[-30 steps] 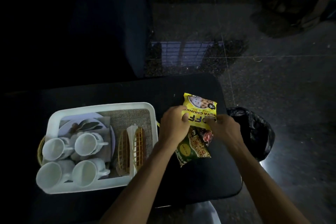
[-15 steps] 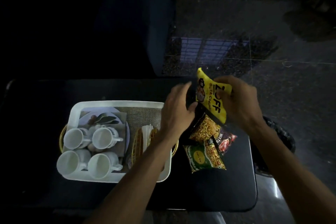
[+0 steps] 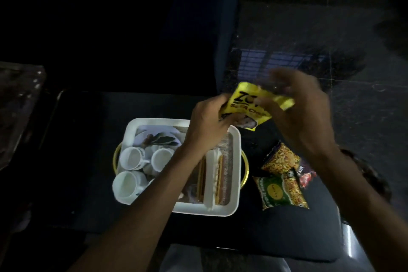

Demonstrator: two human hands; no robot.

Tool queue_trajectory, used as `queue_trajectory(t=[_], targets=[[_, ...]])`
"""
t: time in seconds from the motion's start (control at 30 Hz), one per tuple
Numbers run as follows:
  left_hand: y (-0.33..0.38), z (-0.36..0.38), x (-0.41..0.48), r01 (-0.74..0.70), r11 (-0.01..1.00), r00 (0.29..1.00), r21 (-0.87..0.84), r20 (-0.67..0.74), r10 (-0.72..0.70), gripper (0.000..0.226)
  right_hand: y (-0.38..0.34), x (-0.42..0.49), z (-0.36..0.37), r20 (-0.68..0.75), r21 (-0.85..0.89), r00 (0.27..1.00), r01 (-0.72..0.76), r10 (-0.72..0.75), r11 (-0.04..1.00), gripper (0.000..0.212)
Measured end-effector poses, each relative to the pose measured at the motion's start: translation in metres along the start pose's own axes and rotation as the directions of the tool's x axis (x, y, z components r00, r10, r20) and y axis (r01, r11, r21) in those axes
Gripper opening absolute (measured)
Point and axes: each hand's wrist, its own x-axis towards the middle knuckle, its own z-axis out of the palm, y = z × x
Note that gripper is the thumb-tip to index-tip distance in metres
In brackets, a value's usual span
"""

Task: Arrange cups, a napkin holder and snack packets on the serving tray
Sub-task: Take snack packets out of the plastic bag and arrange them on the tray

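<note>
Step in hand: judging by the layout, carrying one snack packet over to the tray (image 3: pixel 236 183).
Yellow packet (image 3: pixel 247 106): held in the air just past the tray's far right corner, printed face up, not yet inside the rim.
Long axis: slants from that corner up and away to the right of the tray.
Left hand (image 3: pixel 207 123): over the tray's far edge, fingers curled round the packet's near-left end; it is the hand closer to the tray.
Right hand (image 3: pixel 300 112): to the right of the tray, at the packet's far end. It is motion-blurred, so I cannot tell whether it grips or only touches.
Key relation: the tray lies below and to the near-left of the packet, so the move is likely a short drop toward the left hand's side.
Cups (image 3: pixel 132 158): grouped in the tray's left half.
Napkin holder (image 3: pixel 218 174): upright in the tray's right half, running front to back.
Free spot: probably the bare mat at the tray's far right.
Other packets: a green packet (image 3: pixel 276 192) and two more lie overlapping on the table (image 3: pixel 88 161), right of the tray.
</note>
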Motion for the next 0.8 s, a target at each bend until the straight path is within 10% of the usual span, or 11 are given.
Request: queue_trajectory(t=[0.1,0.2,0.37,0.8], targets=[[-0.022,-0.036,-0.017,0.119,0.984,0.981,-0.131,-0.136,-0.137,0.032,-0.021,-0.017,0.033,-0.116,0.132,0.957,-0.251,0.266,0.959,0.064],[-0.052,-0.076,-0.035,0.147,0.96,0.96,-0.238,-0.198,-0.196,0.028,-0.044,-0.025,0.081,0.109,0.218,0.905,-0.426,0.411,0.878,0.081],[-0.105,-0.132,-0.055,0.21,0.92,0.949,-0.331,-0.159,-0.273,0.021,-0.089,-0.007,0.155,0.334,0.319,0.868,-0.471,0.368,0.822,0.059],[-0.2,-0.156,-0.072,0.461,0.837,0.845,-0.296,-0.142,-0.515,0.015,-0.104,-0.009,0.278,0.332,0.16,0.813,-0.547,0.478,0.821,0.034]])
